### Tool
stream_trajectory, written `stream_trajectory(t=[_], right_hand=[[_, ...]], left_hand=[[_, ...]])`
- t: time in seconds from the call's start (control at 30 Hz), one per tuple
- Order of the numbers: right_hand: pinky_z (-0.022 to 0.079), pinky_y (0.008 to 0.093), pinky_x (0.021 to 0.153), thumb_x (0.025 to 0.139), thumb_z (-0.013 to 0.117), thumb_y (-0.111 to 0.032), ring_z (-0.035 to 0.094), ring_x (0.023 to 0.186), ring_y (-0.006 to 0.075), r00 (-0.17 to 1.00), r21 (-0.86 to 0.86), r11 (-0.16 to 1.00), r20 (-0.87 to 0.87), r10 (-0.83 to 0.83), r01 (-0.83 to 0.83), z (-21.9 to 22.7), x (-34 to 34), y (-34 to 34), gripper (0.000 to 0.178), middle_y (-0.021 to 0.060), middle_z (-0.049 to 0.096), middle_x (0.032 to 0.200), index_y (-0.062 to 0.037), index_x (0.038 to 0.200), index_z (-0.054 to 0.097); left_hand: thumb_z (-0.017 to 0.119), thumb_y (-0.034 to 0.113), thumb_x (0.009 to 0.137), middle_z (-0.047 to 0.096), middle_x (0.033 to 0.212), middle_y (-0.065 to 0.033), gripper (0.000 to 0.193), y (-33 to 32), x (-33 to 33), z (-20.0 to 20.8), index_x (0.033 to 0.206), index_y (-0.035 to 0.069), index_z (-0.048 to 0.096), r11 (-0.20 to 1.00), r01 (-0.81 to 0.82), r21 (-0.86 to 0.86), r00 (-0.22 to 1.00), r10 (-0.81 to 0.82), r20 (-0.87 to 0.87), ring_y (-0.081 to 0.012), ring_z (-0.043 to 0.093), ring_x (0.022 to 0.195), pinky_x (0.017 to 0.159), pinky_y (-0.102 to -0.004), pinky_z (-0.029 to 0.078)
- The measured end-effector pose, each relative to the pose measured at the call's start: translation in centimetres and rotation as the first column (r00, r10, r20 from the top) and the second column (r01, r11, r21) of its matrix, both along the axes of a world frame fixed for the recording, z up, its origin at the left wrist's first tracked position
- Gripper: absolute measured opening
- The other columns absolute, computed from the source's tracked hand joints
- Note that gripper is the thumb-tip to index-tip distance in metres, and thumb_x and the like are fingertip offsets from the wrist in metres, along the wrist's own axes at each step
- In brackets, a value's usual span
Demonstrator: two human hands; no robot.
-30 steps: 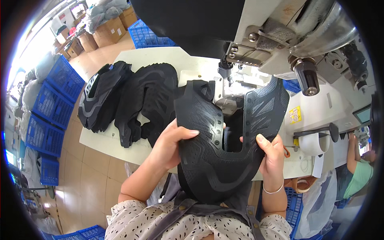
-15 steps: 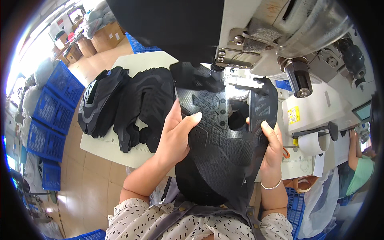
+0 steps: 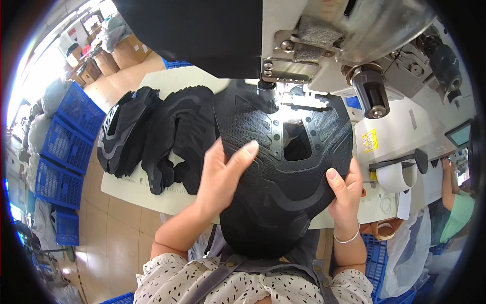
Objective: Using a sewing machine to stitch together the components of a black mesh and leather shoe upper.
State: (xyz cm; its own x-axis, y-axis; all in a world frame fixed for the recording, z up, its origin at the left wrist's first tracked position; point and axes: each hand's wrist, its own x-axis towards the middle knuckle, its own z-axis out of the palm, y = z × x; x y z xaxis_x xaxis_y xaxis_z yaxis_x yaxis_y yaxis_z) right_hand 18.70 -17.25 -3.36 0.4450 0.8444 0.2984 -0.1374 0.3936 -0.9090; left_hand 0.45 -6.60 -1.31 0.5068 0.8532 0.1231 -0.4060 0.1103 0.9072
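Both my hands hold a black shoe upper [image 3: 283, 182], a textured piece with a cut-out in its middle. My left hand [image 3: 225, 175] grips its left edge, thumb on top and the other fingers mostly underneath. On the right edge, my right hand [image 3: 346, 190] closes with its thumb on the surface. The upper's far part lies beneath the head of a sewing machine [image 3: 291, 68], by its bright lit needle area. To the left on the table, a stack of black shoe uppers [image 3: 190, 126] rests beside another stack with grey trim [image 3: 126, 134].
The pale table [image 3: 152, 197] runs under the work. A white roll [image 3: 397, 177] and a black lever [image 3: 400, 164] sit at the right. Blue crates [image 3: 63, 149] stand along the left, cardboard boxes [image 3: 129, 50] behind. Another person [image 3: 458, 213] works at far right.
The shoe upper has turned and spread flatter, its cut-out now facing me more squarely. My right hand has moved slightly lower along its edge; the left still grips the left side.
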Motion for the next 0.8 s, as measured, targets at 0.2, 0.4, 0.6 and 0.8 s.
stream_trajectory(t=[0.2, 0.4, 0.6, 0.8], right_hand=[[0.043, 0.0265, 0.086, 0.086, 0.055, -0.008, 0.055, 0.097, 0.0146, 0.999, -0.018, 0.999, -0.009, -0.033, 0.033, 0.3, -0.3, -0.2, 0.036, 0.01, 0.056, 0.109, 0.0038, 0.118, 0.046], [0.043, 0.0263, 0.086, 0.086, 0.053, -0.007, 0.055, 0.096, 0.0141, 1.0, 0.021, 1.0, -0.008, -0.016, 0.016, 1.0, 0.0, 1.5, 0.035, 0.0101, 0.056, 0.11, 0.0036, 0.119, 0.045], [0.044, 0.026, 0.084, 0.086, 0.052, -0.006, 0.055, 0.093, 0.0133, 1.0, 0.043, 0.999, 0.01, -0.011, 0.01, 1.3, 0.8, 3.4, 0.032, 0.0091, 0.057, 0.107, 0.003, 0.117, 0.047], [0.044, 0.0259, 0.083, 0.084, 0.053, -0.003, 0.056, 0.088, 0.0114, 0.998, 0.026, 1.0, -0.069, 0.011, -0.009, 1.8, 1.3, 4.9, 0.026, 0.0072, 0.059, 0.101, 0.0034, 0.11, 0.05]], left_hand=[[0.055, 0.016, 0.089, 0.056, 0.071, 0.0031, 0.02, -1.3, 0.5, -0.4, 0.081, -0.001, 0.059, 0.996, -0.011, 0.083, 0.992, 0.022, -0.127, -0.0022, 0.047, 0.062, 0.053, -0.0195, 0.039], [0.052, 0.011, 0.087, 0.058, 0.073, 0.0015, 0.017, 0.9, 1.1, 0.3, 0.082, -0.003, 0.059, 0.995, 0.033, 0.09, 0.993, -0.022, -0.119, -0.0034, 0.049, 0.063, 0.056, -0.0205, 0.043], [0.053, 0.01, 0.086, 0.061, 0.077, -0.0014, 0.016, 2.8, 2.1, 0.8, 0.086, -0.004, 0.06, 1.0, 0.017, 0.019, 0.998, -0.016, -0.057, -0.0052, 0.053, 0.066, 0.059, -0.0204, 0.044], [0.056, 0.01, 0.084, 0.06, 0.08, 0.0003, 0.015, 5.1, 2.8, 1.2, 0.091, -0.003, 0.061, 0.999, 0.018, 0.047, 0.998, -0.015, -0.064, -0.0052, 0.051, 0.07, 0.064, -0.0196, 0.041]])
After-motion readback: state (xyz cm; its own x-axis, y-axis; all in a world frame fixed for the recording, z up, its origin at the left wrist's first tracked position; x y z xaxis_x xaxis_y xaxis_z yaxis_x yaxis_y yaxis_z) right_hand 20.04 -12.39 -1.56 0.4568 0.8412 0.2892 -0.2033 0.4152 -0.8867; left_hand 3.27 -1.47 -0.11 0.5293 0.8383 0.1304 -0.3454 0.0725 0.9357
